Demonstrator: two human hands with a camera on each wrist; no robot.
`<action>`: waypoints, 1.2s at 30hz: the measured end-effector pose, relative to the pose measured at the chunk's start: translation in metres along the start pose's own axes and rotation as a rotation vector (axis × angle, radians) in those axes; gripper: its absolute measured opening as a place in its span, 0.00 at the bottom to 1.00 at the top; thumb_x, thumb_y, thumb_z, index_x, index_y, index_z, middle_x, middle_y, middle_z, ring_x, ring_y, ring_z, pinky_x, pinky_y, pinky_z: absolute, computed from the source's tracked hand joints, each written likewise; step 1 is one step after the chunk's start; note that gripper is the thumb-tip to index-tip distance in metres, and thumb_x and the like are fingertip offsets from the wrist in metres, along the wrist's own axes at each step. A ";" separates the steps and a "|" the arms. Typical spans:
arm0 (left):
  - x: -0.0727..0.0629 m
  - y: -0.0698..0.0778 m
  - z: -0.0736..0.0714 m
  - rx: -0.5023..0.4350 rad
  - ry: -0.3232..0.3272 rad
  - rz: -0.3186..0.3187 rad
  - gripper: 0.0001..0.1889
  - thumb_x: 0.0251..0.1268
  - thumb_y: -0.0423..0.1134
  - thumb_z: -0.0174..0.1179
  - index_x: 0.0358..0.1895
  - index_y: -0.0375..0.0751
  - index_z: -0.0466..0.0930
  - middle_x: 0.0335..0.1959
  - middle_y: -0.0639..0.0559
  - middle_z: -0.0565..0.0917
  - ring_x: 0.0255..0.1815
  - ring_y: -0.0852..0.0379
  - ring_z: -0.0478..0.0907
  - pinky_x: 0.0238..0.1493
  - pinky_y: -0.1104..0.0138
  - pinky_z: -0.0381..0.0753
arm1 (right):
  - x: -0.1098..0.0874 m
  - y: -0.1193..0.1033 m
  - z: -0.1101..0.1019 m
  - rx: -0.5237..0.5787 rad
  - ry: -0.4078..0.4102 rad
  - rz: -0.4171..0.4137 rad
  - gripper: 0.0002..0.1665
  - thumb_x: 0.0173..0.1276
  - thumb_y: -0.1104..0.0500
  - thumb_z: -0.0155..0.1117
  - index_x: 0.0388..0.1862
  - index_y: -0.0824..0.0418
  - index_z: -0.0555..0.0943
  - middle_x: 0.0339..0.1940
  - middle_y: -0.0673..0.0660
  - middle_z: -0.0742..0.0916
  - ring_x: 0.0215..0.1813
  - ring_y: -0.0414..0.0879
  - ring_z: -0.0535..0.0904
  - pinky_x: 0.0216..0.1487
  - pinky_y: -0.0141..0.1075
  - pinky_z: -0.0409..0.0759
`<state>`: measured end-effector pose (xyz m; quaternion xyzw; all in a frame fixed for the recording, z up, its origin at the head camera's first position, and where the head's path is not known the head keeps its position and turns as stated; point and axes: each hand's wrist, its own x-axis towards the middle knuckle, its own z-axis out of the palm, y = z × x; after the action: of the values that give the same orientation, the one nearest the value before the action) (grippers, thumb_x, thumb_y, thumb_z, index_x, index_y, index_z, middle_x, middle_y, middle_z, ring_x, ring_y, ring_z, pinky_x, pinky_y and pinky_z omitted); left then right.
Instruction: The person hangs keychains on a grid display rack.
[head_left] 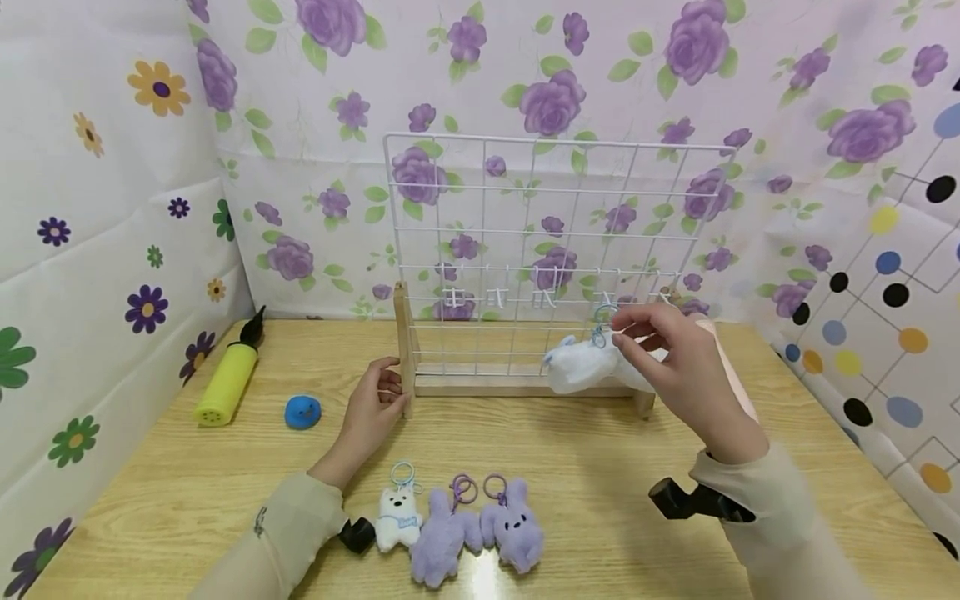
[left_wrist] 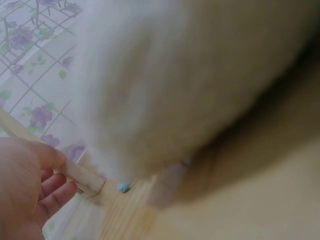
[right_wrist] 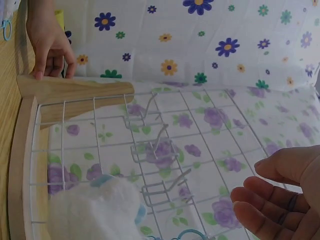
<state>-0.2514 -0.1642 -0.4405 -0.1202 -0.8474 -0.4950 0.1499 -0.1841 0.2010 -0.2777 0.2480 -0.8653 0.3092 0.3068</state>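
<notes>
My left hand (head_left: 372, 400) grips the left wooden upright (head_left: 405, 342) of a white wire grid rack (head_left: 483, 231), thumb at its front. My right hand (head_left: 675, 362) is at the rack's right side, thumb and fingers apart and relaxed, holding nothing in the right wrist view. Beside its fingertips, a white plush keychain (head_left: 583, 367) with blue ears hangs by its light blue ring (head_left: 604, 315) at a hook. In front on the table lie a white bear keychain (head_left: 397, 521) and two purple bunny keychains (head_left: 437, 546), (head_left: 517, 529). White fur (left_wrist: 175, 75) fills much of the left wrist view.
Several white hooks (head_left: 497, 296) sit in a row along the grid. A yellow cylinder (head_left: 227, 383) with a black pointed tip and a small blue toy (head_left: 302, 412) lie at the left. Flowered cloth (head_left: 315, 92) stands close behind the rack.
</notes>
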 end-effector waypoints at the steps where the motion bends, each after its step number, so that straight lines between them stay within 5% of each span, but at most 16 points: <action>1: 0.000 0.000 0.000 0.000 -0.001 0.000 0.29 0.59 0.25 0.62 0.64 0.35 0.64 0.45 0.38 0.77 0.43 0.47 0.77 0.41 0.72 0.80 | -0.002 0.000 0.002 0.016 -0.004 -0.008 0.11 0.63 0.70 0.64 0.45 0.64 0.80 0.40 0.55 0.86 0.39 0.24 0.75 0.39 0.15 0.74; 10: 0.001 0.000 -0.001 -0.003 -0.006 -0.002 0.29 0.60 0.25 0.62 0.64 0.35 0.64 0.45 0.38 0.77 0.43 0.47 0.77 0.41 0.72 0.80 | -0.018 -0.002 0.027 0.043 -0.068 -0.086 0.12 0.59 0.71 0.67 0.42 0.62 0.81 0.37 0.52 0.85 0.36 0.35 0.79 0.34 0.23 0.80; 21: 0.001 0.000 -0.001 0.001 -0.010 -0.002 0.28 0.60 0.25 0.62 0.64 0.35 0.64 0.46 0.38 0.77 0.44 0.47 0.78 0.43 0.67 0.82 | -0.036 -0.003 0.052 0.117 -0.204 -0.063 0.11 0.62 0.69 0.66 0.43 0.62 0.81 0.37 0.52 0.85 0.35 0.38 0.81 0.33 0.29 0.82; 36: 0.000 -0.001 -0.001 -0.022 0.002 0.004 0.28 0.59 0.24 0.62 0.63 0.35 0.65 0.45 0.38 0.77 0.43 0.47 0.77 0.39 0.74 0.79 | -0.058 -0.002 0.099 0.242 -0.392 -0.025 0.08 0.64 0.64 0.65 0.43 0.59 0.80 0.39 0.55 0.85 0.37 0.39 0.81 0.34 0.28 0.81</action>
<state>-0.2519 -0.1653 -0.4412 -0.1232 -0.8416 -0.5039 0.1505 -0.1798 0.1453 -0.3781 0.3493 -0.8617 0.3529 0.1046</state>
